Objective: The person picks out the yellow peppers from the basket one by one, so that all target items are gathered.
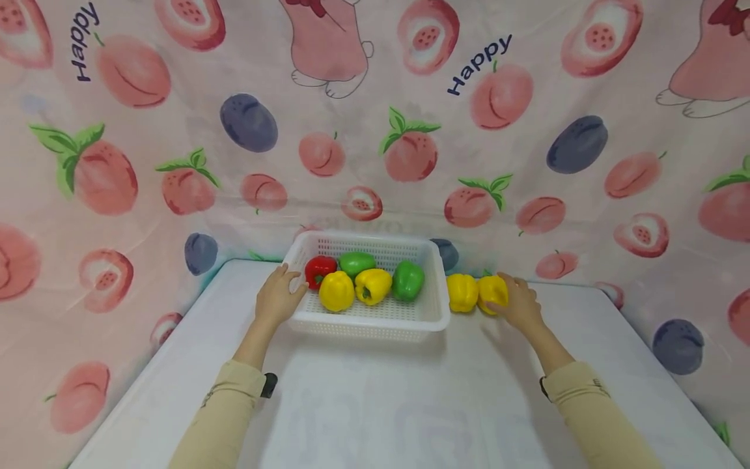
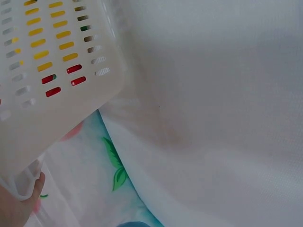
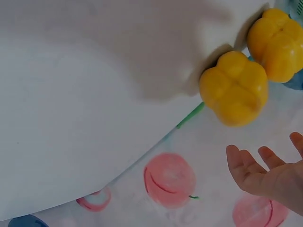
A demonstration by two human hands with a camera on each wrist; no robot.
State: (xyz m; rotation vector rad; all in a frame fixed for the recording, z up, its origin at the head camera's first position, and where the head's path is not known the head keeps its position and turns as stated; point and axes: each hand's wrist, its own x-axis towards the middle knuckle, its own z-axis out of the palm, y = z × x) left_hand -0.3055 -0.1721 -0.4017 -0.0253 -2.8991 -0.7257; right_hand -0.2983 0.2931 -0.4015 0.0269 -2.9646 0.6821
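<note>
A white plastic basket (image 1: 369, 324) holds several bell peppers: a red one (image 1: 320, 271), two yellow ones (image 1: 336, 291) and two green ones (image 1: 408, 281). My left hand (image 1: 278, 297) grips its left rim; in the left wrist view part of the hand (image 2: 16, 208) shows at the basket's (image 2: 61, 106) edge. Two more yellow peppers stand side by side right of the basket, one nearer it (image 1: 463, 292) and one farther right (image 1: 491, 293). By the farther one my right hand (image 1: 520, 305) is open; the right wrist view shows the hand (image 3: 267, 172) apart from that pepper (image 3: 234, 90), fingers spread and slightly bent.
The white table (image 1: 381, 404) carries the basket near its back edge. Behind and at both sides hangs a pink cloth (image 1: 363, 117) printed with fruit. Both forearms reach in from the front in beige sleeves, with dark bands at the wrists.
</note>
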